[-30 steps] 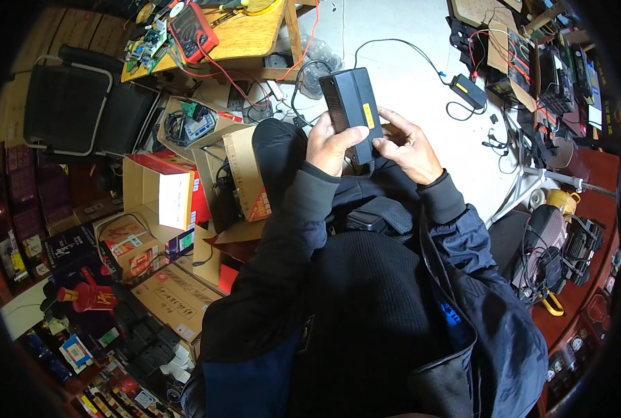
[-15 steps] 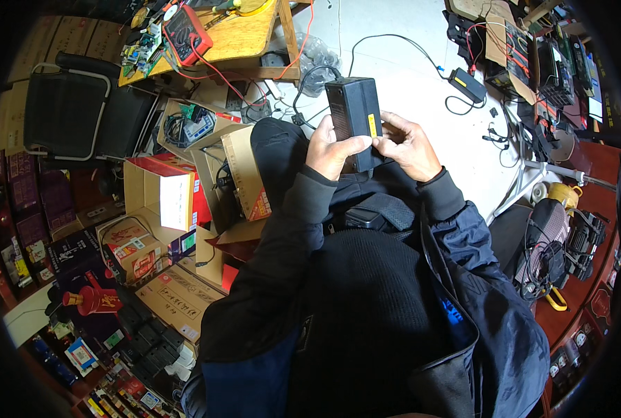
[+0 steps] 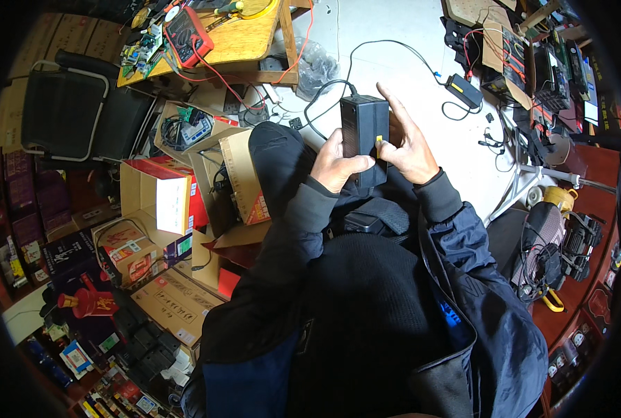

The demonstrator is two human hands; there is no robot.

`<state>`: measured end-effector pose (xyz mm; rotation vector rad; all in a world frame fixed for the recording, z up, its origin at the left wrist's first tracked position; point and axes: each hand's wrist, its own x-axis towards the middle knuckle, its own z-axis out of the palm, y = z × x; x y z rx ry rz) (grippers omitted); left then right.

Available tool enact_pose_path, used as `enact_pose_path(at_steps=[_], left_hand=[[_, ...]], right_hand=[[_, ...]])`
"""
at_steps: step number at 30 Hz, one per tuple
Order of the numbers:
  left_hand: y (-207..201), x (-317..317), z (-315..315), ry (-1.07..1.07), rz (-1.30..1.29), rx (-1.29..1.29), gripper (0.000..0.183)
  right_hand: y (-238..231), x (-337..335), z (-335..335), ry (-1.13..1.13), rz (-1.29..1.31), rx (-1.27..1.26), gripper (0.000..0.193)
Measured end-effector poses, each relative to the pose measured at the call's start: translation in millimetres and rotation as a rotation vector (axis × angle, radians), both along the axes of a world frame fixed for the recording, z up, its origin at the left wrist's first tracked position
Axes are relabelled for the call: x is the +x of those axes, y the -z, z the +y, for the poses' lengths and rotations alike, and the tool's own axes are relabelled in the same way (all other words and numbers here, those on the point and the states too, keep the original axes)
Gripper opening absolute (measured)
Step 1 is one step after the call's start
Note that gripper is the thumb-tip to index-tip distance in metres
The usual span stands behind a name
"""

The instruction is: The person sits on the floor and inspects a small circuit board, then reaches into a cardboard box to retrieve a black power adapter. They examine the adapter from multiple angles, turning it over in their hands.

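Observation:
A black, box-shaped power adapter (image 3: 363,118) stands tilted above my knees, with a black cord leaving its far end. My left hand (image 3: 335,167) is closed around its left side, thumb across the near face. On the right side, my right hand (image 3: 413,155) presses its thumb over the small yellow label (image 3: 379,141). The right index finger is stretched out past the adapter's far end. The other right fingers are partly hidden behind the adapter.
Open cardboard boxes (image 3: 140,202) stand to my left, near a black chair (image 3: 63,111). A wooden table (image 3: 248,42) holds a red multimeter (image 3: 189,35). Another black adapter (image 3: 464,92) lies on the white floor, with loose cables around it. A white metal stand (image 3: 516,191) is at right.
The adapter has shifted slightly right and down and turned a little. My right index finger has lifted and straightened, and the right thumb now covers part of the yellow label.

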<state>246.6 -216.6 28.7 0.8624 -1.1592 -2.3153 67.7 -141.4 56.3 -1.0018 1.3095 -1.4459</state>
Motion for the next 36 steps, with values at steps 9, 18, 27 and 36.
enact_pose_path(at_steps=[9, 18, 27, 36], left_hand=[[1, 3, 0, 0.025, 0.033, -0.038, 0.065], [-18, 5, -14, -0.004, -0.043, -0.234, 0.076], [-44, 14, -5, 0.156, -0.148, -0.454, 0.091], [-60, 25, -3, 0.196, -0.108, -0.426, 0.099]], right_hand=[[-2, 4, 2, 0.043, -0.027, 0.018, 0.067], [-10, 5, 7, -0.001, 0.029, -0.010, 0.071], [-30, -19, 12, -0.273, 0.138, 0.044, 0.091], [-49, -14, 17, -0.286, 0.301, -0.040, 0.086]])
